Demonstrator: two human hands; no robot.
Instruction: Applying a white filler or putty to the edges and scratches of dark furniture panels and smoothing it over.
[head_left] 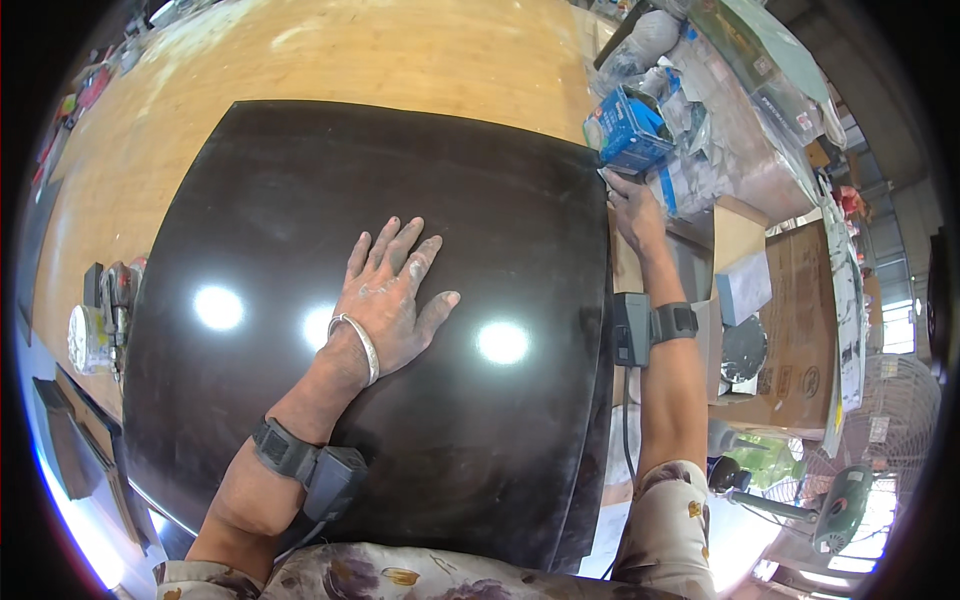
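A large, glossy dark-brown panel (480, 440) lies before me, reflecting several round lights. My left hand (390, 290) rests flat on its middle, palm down, fingers spread, with pale dust on the skin. At the far right corner of the panel, my right hand (636, 208) closes its fingers on the edge; the undersides of those fingers are hidden. Just beyond that hand stands an open blue box (628, 132) with blue material inside. A second dark edge shows below the panel's right side.
A pale wooden table (400, 60) extends behind the panel. At left are a white tub (88, 338) and a tool (122, 290). Plastic-wrapped items and cardboard boxes (800, 330) crowd the right, with a dark round-topped can (743, 348) and a fan (845, 510) nearer me.
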